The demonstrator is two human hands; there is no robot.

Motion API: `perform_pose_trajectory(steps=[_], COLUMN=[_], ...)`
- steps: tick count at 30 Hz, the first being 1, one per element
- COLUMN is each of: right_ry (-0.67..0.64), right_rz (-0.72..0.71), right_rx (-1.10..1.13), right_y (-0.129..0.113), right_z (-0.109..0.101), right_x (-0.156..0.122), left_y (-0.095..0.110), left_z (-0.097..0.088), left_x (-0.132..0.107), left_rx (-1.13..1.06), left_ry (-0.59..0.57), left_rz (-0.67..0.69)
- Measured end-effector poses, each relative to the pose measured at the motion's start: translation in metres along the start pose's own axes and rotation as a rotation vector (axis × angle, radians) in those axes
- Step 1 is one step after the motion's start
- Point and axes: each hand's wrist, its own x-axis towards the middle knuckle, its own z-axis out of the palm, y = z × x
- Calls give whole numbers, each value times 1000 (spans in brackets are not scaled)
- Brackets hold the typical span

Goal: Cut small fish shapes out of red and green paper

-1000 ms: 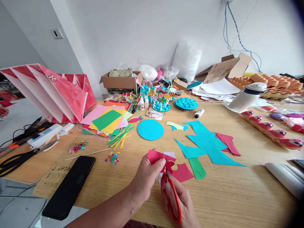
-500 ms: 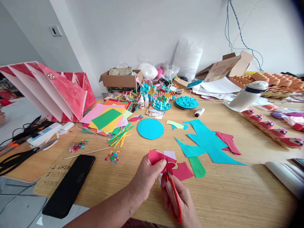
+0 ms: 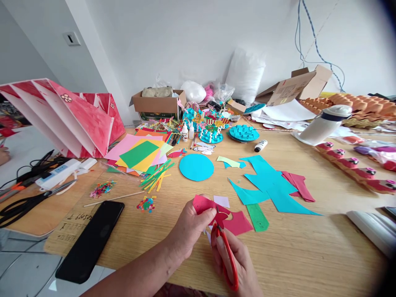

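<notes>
My left hand [image 3: 192,225] pinches a piece of red paper [image 3: 204,203] between thumb and fingers, above the front of the wooden table. Red-handled scissors [image 3: 230,262] are gripped in my right hand [image 3: 239,264], their blades pointing away from me at the red paper. A rounded, partly cut red shape [image 3: 220,218] shows at the blades; how far they are apart I cannot tell. Just beyond lie a red paper offcut [image 3: 239,223], a small pale lilac square [image 3: 222,201] and a green paper piece [image 3: 258,218].
Blue paper offcuts [image 3: 269,181] and a blue paper circle [image 3: 196,167] lie farther back. Coloured sheets [image 3: 139,156], paper strips [image 3: 154,175] and a black phone [image 3: 91,241] are to the left. A white bottle [image 3: 324,123] leans at the right, near a painted egg-carton strip [image 3: 352,163].
Both hands stay nearly in place, with the scissors still at the red paper. The cut shape at the blades has shifted very slightly.
</notes>
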Motion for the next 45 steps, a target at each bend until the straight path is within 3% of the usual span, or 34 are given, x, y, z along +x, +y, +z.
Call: perform_pose_trajectory(steps=[16, 45], right_ry=[-21, -47], right_rz=[-3, 1], right_rx=[-38, -4], right_y=[-9, -1], right_z=[1, -2], right_x=[1, 0], left_y=[2, 3], left_z=[-4, -7], left_x=[-1, 0], left_rx=[18, 5], left_ry=[-72, -86], left_rz=[-7, -21])
